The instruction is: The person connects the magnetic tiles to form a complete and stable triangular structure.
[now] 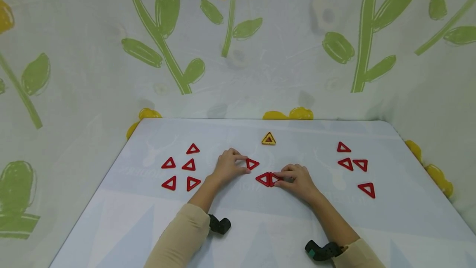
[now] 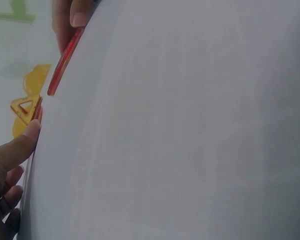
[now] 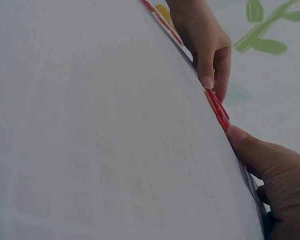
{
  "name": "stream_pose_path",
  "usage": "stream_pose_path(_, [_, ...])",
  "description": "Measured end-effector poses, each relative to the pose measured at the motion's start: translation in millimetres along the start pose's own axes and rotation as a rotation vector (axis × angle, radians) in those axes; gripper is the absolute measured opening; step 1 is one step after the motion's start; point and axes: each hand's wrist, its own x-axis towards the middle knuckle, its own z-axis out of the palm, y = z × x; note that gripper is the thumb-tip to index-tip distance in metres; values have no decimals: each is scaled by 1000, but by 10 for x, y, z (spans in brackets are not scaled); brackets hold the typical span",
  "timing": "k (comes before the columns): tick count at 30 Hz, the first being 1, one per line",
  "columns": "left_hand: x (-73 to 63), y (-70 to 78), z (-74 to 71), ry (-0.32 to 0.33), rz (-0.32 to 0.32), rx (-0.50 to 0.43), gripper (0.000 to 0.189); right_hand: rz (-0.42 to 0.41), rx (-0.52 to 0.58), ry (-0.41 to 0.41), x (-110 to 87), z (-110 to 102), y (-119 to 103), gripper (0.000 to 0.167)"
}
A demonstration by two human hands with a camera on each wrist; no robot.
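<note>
In the head view my left hand (image 1: pixel 228 164) pinches a red triangular frame tile (image 1: pixel 254 166) between thumb and fingers, above the middle of the table. Lower and to the right, my right hand (image 1: pixel 299 180) grips the outer side of another red triangular tile (image 1: pixel 271 179). That tile stands edge to edge with a third red triangle (image 1: pixel 267 179), the two together forming a diamond. The left wrist view has my left thumb (image 2: pixel 27 137) on its tile. From the right wrist both hands appear close to the red tiles (image 3: pixel 219 111), seen nearly edge-on.
A yellow triangle (image 1: pixel 268 142) with a red centre lies farther back. Several red triangles (image 1: pixel 193 151) are spread on the left of the white table (image 1: pixel 260 230), and several more (image 1: pixel 343 149) on the right. A flower-patterned cloth (image 1: pixel 275 73) hangs behind.
</note>
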Motion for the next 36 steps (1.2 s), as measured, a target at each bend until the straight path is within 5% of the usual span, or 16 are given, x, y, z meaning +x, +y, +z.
stream_pose_path(10, [-5, 34, 87, -27, 100, 31, 45, -7, -11, 2, -2, -2, -1, 28])
stream_pose_path(36, [-7, 45, 101, -67, 183, 59, 47, -26, -1, 26, 6, 6, 34, 28])
